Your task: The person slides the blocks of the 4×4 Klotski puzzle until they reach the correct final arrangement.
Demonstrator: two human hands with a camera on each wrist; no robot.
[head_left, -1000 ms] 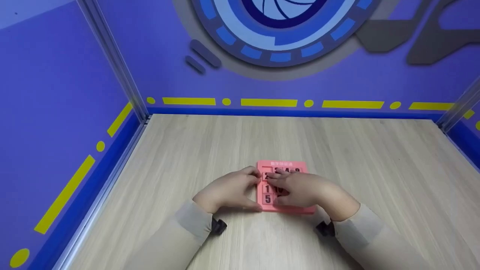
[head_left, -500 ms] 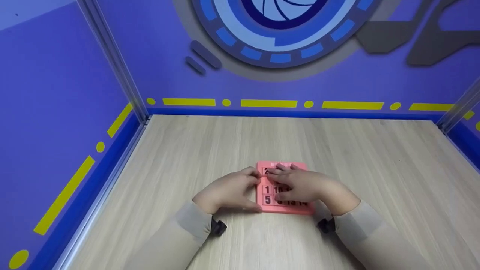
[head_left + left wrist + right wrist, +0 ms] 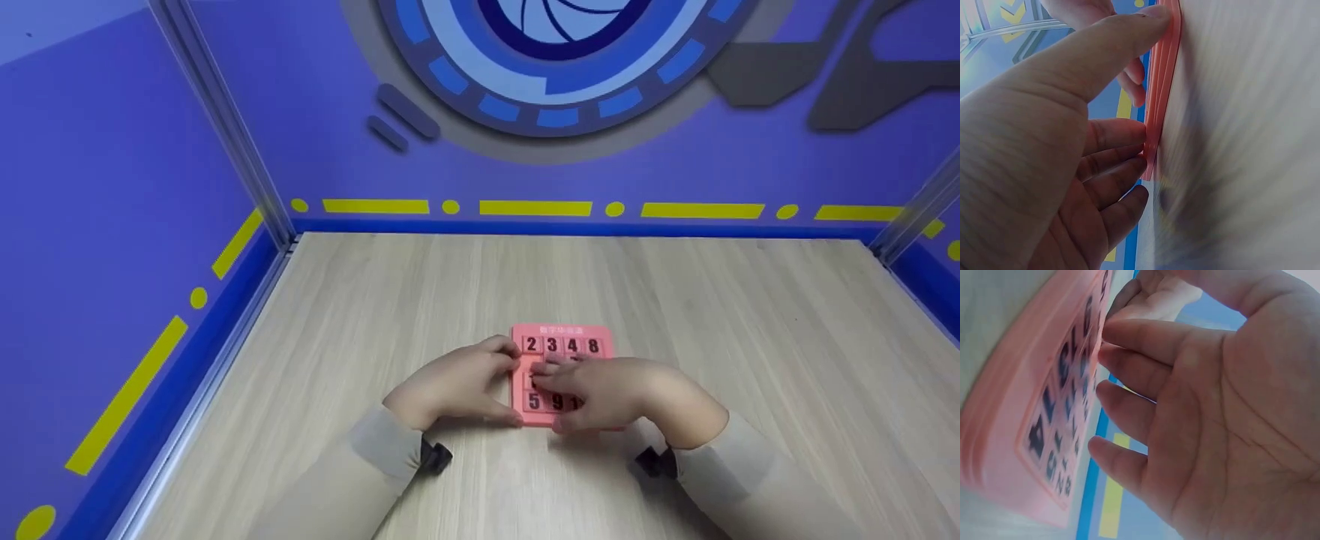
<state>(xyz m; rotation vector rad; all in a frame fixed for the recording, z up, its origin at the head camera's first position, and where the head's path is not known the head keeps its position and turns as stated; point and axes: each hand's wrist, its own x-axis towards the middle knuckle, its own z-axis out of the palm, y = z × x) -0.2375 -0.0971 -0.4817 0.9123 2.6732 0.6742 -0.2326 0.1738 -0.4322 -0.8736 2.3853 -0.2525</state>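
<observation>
A pink sliding number puzzle (image 3: 600, 331) lies flat on the wooden table. Its far row reads 2, 3, 4, 8, and tile 5 (image 3: 534, 403) sits at the near left. My left hand (image 3: 451, 384) touches the puzzle's left side, thumb at the near corner and fingertips farther up. In the left wrist view those fingers rest along the pink edge (image 3: 1158, 101). Over the tiles is my right hand (image 3: 619, 386), its index fingertip on a left-column tile below an empty slot. The palm hides much of the right half. Seen from the right wrist, its fingers are extended beside the numbered face.
Light wooden table (image 3: 420, 292) surrounds the puzzle on all sides. Blue-purple panels (image 3: 322, 112) with yellow markings stand behind it and at both sides. A metal post (image 3: 225, 112) marks the back left corner.
Tile 2 has moved away from me into the far left corner. My right hand then shifted nearer to me, uncovering the far row. The left hand keeps its place.
</observation>
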